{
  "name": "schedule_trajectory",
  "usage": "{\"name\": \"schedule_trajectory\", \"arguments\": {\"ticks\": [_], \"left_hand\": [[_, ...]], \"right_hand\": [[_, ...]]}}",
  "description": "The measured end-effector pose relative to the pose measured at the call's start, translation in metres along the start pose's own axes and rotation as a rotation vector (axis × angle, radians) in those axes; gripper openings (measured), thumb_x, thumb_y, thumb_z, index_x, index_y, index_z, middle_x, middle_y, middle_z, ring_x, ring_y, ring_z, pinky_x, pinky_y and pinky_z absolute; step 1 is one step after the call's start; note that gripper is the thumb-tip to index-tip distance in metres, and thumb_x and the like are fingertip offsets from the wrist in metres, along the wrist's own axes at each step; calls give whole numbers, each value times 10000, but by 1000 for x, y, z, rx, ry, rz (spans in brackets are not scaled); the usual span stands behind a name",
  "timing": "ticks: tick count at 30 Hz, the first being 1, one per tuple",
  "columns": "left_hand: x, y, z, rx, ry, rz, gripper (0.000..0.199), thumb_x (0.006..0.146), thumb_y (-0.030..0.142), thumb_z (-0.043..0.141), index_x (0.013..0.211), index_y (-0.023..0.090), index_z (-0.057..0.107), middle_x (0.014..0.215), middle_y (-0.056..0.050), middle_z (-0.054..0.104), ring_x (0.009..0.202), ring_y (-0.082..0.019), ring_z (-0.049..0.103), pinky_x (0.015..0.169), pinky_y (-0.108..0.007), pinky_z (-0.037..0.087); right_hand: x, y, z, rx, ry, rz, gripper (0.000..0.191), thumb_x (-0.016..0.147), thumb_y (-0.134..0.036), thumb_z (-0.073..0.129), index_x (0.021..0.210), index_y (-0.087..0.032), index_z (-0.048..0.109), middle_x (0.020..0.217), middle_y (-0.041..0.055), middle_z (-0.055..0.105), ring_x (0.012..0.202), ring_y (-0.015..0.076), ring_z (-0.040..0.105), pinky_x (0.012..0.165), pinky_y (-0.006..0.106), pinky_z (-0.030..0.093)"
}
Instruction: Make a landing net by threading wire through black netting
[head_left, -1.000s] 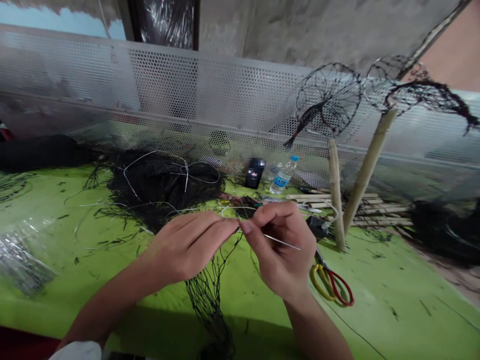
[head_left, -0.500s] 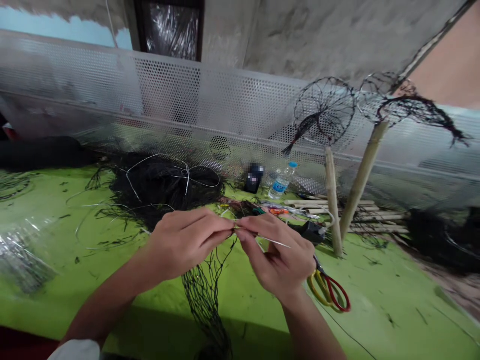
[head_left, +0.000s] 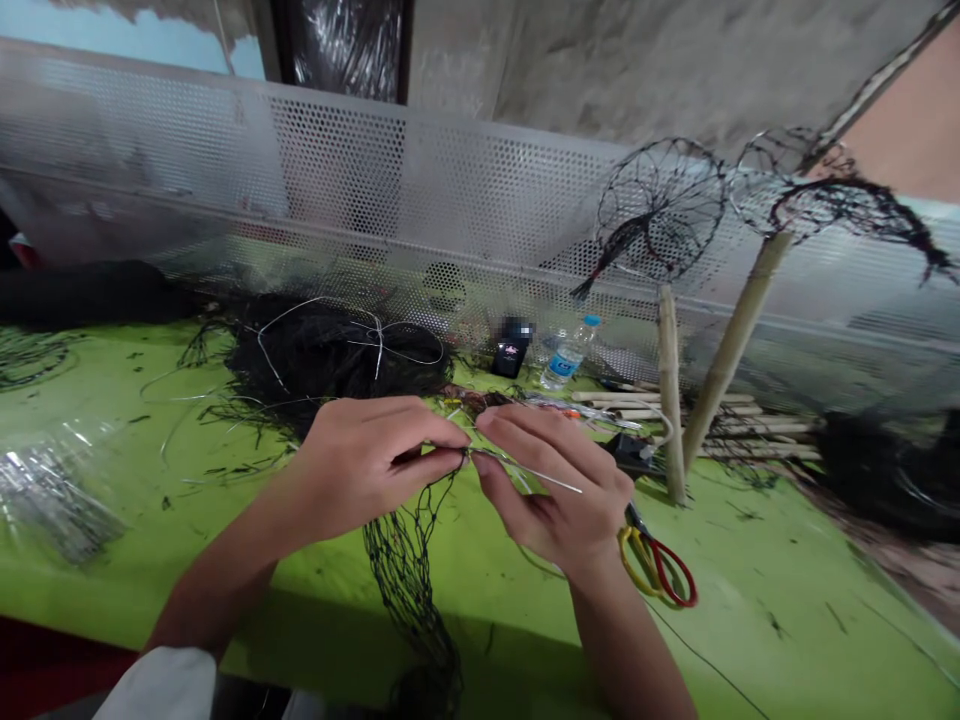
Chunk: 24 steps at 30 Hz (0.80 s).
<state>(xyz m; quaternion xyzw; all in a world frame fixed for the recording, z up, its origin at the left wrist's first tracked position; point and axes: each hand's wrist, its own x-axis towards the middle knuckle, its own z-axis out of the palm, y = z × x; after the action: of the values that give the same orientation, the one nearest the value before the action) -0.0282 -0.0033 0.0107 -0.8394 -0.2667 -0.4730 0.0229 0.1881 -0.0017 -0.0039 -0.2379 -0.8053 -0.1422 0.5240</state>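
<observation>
My left hand (head_left: 367, 475) pinches the top strands of a black knotted net (head_left: 405, 570) between thumb and forefinger. From those fingertips the net hangs down toward the table's near edge. A thin silvery wire (head_left: 551, 479) runs from the same spot across to my right hand (head_left: 562, 490). My right hand holds it, thumb below and forefinger above, its tip slightly lifted. The exact contact between wire, net and fingertips is too small to make out. Scissors (head_left: 660, 570) with one yellow and one red handle lie just beyond my right wrist.
Behind my hands lies a bundle of black netting (head_left: 330, 350) with loose wire. A water bottle (head_left: 566, 355) and a dark box (head_left: 511, 348) stand by the perforated metal screen (head_left: 480, 190). Two sticks (head_left: 739, 345) stand at right, near hooped nets (head_left: 664, 210). Plastic-wrapped wires (head_left: 60, 490) lie left.
My right forefinger has lifted away from the thumb, and the gap between my left thumb and forefinger has widened behind the tips. The view has shifted slightly.
</observation>
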Motion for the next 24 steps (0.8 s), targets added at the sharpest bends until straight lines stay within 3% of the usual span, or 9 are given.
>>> {"name": "schedule_trajectory", "arguments": {"ticks": [4,9,16,20,24], "left_hand": [[-1,0,1,1,9,-12,33,972,215,726,960,244,717,807,60,772,651,-70,706,632,-182,547],[-2,1,3,-10,35,0,51,980,206,717,988,255,708,823,53,774,678,-77,710,627,-191,551],[1,-1,4,-61,38,-43,75,951,196,757,984,249,715,800,63,758,644,-62,677,601,-187,529],[4,-4,7,-114,68,-87,48,950,218,757,949,254,725,819,51,779,616,-70,667,580,-207,533],[4,-7,6,-136,120,-115,57,931,220,778,944,259,738,813,46,780,614,-77,664,575,-215,540]], "right_hand": [[-1,-1,-1,11,-2,2,399,860,-90,756,1212,-274,713,1049,40,809,862,204,775,772,372,657],[-1,-6,0,42,-29,57,263,880,-60,741,1091,-217,735,976,38,807,822,165,754,787,324,643],[3,-16,2,260,-90,327,122,958,-114,679,1018,-187,757,967,42,802,872,148,761,778,280,640],[0,-17,6,508,-120,525,158,991,-172,635,1073,-204,766,1111,62,799,934,160,777,820,297,654],[-3,-17,10,895,-163,706,327,986,-232,656,1313,-230,662,1011,40,776,878,153,777,797,298,670]]}}
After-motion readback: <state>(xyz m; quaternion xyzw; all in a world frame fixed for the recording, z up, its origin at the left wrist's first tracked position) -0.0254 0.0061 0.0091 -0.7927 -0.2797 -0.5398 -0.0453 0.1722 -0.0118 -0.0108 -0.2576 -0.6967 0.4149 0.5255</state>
